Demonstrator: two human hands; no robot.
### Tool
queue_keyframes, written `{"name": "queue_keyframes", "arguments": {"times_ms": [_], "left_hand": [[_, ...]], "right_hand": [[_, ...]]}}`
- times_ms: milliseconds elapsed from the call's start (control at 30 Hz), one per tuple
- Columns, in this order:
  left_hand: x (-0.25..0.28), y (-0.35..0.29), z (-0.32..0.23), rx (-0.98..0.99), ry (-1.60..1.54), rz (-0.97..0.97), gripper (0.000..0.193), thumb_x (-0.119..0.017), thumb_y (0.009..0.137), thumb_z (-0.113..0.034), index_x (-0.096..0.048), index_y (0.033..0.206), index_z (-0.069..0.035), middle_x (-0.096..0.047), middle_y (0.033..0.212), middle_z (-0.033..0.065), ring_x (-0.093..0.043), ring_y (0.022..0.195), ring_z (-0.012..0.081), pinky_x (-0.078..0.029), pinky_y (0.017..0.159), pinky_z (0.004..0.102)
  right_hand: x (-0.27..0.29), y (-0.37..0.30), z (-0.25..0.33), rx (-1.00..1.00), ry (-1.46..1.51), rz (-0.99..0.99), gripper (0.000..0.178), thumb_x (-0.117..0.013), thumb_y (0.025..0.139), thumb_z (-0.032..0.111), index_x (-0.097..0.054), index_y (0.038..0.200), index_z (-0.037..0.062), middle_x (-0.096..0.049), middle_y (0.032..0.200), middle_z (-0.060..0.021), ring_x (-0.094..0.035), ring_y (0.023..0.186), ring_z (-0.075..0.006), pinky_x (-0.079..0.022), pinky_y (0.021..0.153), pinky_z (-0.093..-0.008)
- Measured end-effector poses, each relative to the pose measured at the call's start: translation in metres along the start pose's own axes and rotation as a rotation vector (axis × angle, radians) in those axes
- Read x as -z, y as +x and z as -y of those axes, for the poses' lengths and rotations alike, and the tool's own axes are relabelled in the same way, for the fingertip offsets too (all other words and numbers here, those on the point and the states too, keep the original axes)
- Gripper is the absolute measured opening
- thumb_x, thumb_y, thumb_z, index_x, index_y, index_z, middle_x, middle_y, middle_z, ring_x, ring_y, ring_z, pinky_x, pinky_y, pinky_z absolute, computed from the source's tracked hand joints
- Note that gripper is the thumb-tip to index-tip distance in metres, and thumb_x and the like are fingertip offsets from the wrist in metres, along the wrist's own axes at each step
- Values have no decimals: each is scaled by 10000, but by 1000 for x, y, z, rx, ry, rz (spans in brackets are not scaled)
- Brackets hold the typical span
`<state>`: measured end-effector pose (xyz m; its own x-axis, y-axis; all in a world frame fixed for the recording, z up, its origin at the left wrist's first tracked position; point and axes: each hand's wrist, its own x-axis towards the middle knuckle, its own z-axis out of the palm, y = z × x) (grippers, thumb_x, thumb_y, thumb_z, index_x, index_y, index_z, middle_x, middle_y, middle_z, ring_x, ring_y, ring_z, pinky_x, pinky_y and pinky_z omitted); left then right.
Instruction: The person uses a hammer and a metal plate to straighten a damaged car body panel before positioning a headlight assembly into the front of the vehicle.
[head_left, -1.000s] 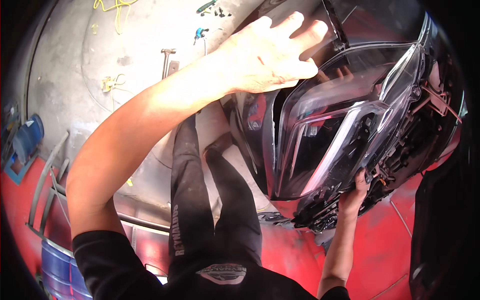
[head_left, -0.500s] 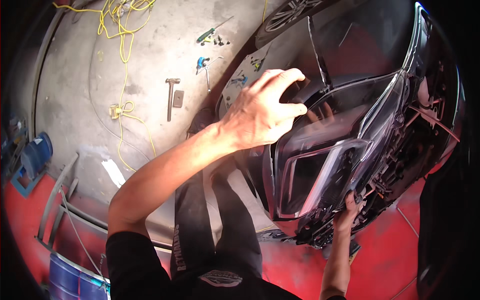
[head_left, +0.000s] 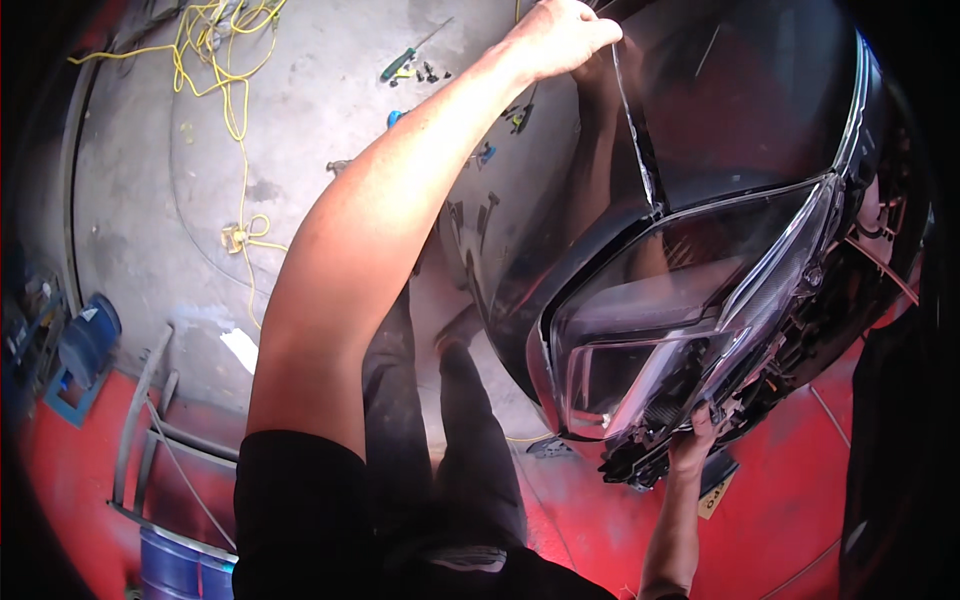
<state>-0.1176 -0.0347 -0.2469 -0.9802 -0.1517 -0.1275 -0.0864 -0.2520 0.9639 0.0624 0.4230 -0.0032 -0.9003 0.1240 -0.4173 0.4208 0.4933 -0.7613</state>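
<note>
A car headlight (head_left: 690, 330) with a clear lens sits in the front corner of a dark glossy car, under the black hood (head_left: 750, 110). My left hand (head_left: 560, 35) reaches far up and rests on the fender edge (head_left: 630, 120) by the hood gap, fingers curled over it. My right hand (head_left: 695, 445) is low, gripping the lower edge of the headlight next to the exposed black bracket and wiring (head_left: 790, 370). My legs in dark trousers (head_left: 440, 440) stand below on the floor.
On the grey concrete floor (head_left: 170, 200) lie a tangled yellow cord (head_left: 225, 70), a green-handled screwdriver (head_left: 400, 65) and small parts. The floor nearer me is painted red (head_left: 780, 500). A blue drum (head_left: 180, 565) and a metal frame (head_left: 150, 420) stand at the lower left.
My left hand has moved from over the headlight up to the fender edge by the hood. The view has shifted closer to the lamp. My right hand stays at the headlight's lower edge.
</note>
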Motion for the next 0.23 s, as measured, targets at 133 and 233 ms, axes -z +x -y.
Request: {"name": "queue_keyframes", "arguments": {"times_ms": [133, 233], "left_hand": [[21, -14, 1, -163, -84, -19, 323, -660, 992, -282, -729, 806, -26, -698, 709, 87, -679, 612, 169, -548, 585, 340], [30, 3, 3, -246, 266, 4, 310, -685, 991, -306, -748, 837, -44, -717, 739, 90, -703, 651, 210, -573, 612, 361]], "right_hand": [[-6, -2, 1, 23, 46, -9, 719, -823, 841, 447, -566, 1336, -6, -622, 1190, -46, -585, 1088, -169, -456, 983, -347], [29, -2, -14, -15, 63, 171, 756, -784, 910, 331, -410, 1529, 112, -632, 1307, -72, -658, 1162, -248, -549, 1015, -423]]}}
